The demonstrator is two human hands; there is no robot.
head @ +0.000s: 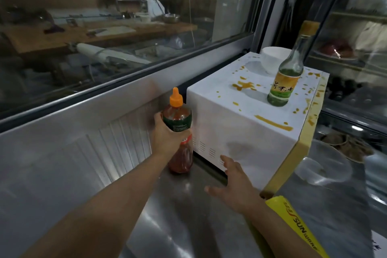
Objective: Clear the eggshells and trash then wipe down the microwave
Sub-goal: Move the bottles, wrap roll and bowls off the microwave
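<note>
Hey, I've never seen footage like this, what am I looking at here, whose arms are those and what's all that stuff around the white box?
There is no robot here. One camera sits on a person's head and looks forward and down, so the two bare arms are that person's own. The left hand grips a sauce bottle with an orange cap, standing on the steel counter beside the microwave. The right hand is open, fingers spread, close to the microwave's side. On the microwave's top stand a glass bottle and a white bowl, among yellow-brown spills. A window runs behind the counter.
</note>
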